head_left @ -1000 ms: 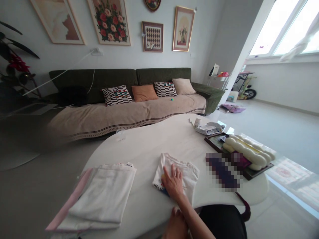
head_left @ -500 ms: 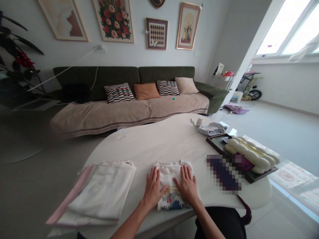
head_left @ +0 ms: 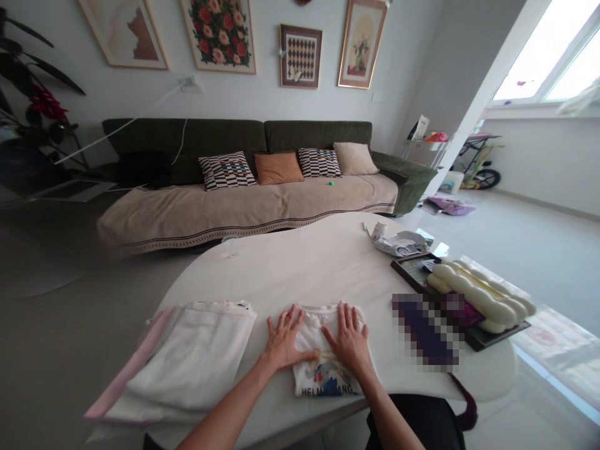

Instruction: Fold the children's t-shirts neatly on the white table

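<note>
A white T-shirt [head_left: 313, 340] with a coloured print and dark lettering lies folded into a compact rectangle near the table's front edge. My left hand [head_left: 285, 339] is at its left side, fingers spread, with the thumb reaching onto the print. Flat on the right half of the shirt rests my right hand [head_left: 349, 337], its fingers stretched toward the collar. Neither hand grips the cloth. To the left, a stack of folded white cloth [head_left: 187, 356] with a pink piece [head_left: 134, 369] along its left side hangs slightly over the edge.
On the white table [head_left: 276, 269], a dark tray [head_left: 478, 340] at the right bears a cream, puffy-shaped case [head_left: 482, 294]. Behind it lies a crumpled plastic package [head_left: 403, 244]. A blurred dark item [head_left: 426, 331] sits beside the tray. Beyond stands a green sofa [head_left: 319, 134].
My left hand has shifted left toward the shirt's side and its fingers have spread wider. My right hand stays almost in place on the shirt. The view has moved slightly.
</note>
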Available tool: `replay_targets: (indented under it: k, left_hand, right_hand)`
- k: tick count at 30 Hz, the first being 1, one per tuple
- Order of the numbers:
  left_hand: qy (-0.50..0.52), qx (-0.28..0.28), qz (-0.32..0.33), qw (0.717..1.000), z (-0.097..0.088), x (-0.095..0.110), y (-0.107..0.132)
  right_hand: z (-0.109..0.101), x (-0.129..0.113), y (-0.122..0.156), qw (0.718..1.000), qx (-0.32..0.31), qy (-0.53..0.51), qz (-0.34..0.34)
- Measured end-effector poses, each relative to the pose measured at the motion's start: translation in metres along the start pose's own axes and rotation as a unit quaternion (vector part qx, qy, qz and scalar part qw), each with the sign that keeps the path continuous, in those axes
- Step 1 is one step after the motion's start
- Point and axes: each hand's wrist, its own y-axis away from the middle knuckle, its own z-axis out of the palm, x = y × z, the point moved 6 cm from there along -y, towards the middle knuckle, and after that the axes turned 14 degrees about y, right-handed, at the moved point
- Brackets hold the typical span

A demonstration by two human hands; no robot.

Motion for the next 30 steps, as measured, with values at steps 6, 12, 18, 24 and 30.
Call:
replay_targets:
  k: [6, 12, 18, 24, 30]
  left_hand:
    - [-0.006, -0.008, 0.000, 1.000, 0.002, 0.003, -0.002]
    - [0.024, 0.021, 0.034, 0.999, -0.004, -0.006, 0.008]
    - [0.018, 0.049, 0.072, 0.996, 0.000, -0.016, 0.011]
    - [-0.003, 0.079, 0.041, 0.996, 0.002, -0.012, -0.019]
    - [-0.001, 0.125, 0.023, 0.992, 0.003, -0.018, -0.031]
  right_hand:
    - [-0.006, -0.001, -0.002, 1.000, -0.019, -0.001, 0.000]
    - [-0.025, -0.031, 0.042, 0.998, 0.043, -0.004, 0.043]
    - [-0.011, -0.053, 0.066, 0.997, 0.035, -0.012, 0.072]
    - [-0.010, -0.038, 0.029, 0.998, 0.029, -0.025, 0.044]
    - [-0.004, -0.007, -0.043, 0.999, 0.029, 0.006, 0.042]
